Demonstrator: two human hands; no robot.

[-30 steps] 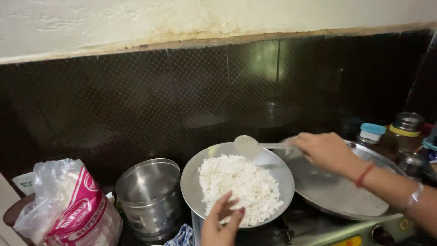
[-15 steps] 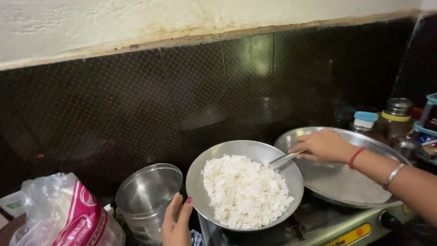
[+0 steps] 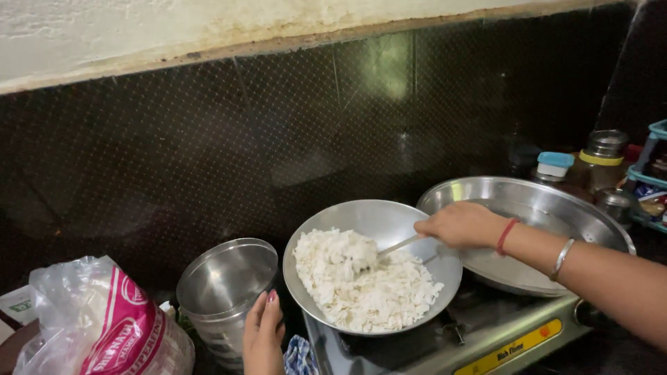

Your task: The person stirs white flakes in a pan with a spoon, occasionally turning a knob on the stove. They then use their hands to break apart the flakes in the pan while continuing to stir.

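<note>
1. Right hand (image 3: 462,224) clenches a metal spoon (image 3: 389,250), its bowl buried in white flakes (image 3: 361,281) filling the steel pan (image 3: 379,219) on the stove (image 3: 486,340);
2. Left hand (image 3: 262,337), fingers released, rests beside the pan's rim, near a steel pot (image 3: 226,278).

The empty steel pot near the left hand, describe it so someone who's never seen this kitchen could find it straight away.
Start at the stove and its pan of white flakes. Just left, beside the left hand, stands the steel pot. Unlike the pan and the wide tray on the right, it is deep, straight-walled and empty.
</note>
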